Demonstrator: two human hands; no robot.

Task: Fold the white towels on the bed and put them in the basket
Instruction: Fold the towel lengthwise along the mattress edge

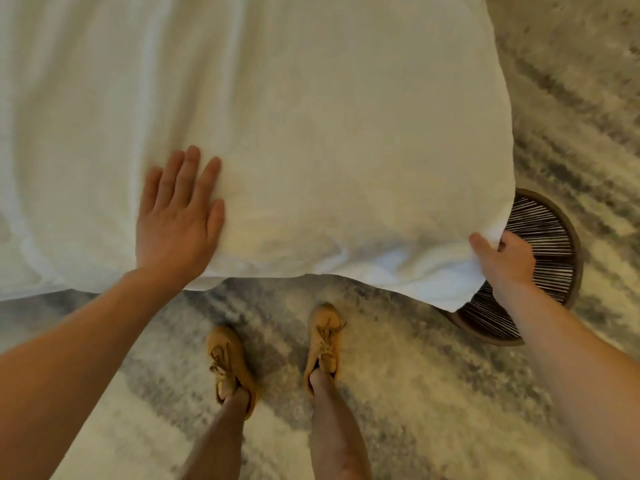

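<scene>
Nearest, tan shoes [228,362] are being planted on the mottled rug [415,375]. The white towel [329,150] is being pinched at its near right corner by the right hand [502,261], thumb and fingers closed on the cloth, just above the woven basket [547,230]. Well left of that grip, the towel is being pressed by the left hand [176,216], fingers straight, holding nothing. Beyond both hands it is lying spread over the bed [69,133]. A fold is probably being started: the pinched corner is best being drawn taut and carried toward the pressing hand, edges being matched.
</scene>
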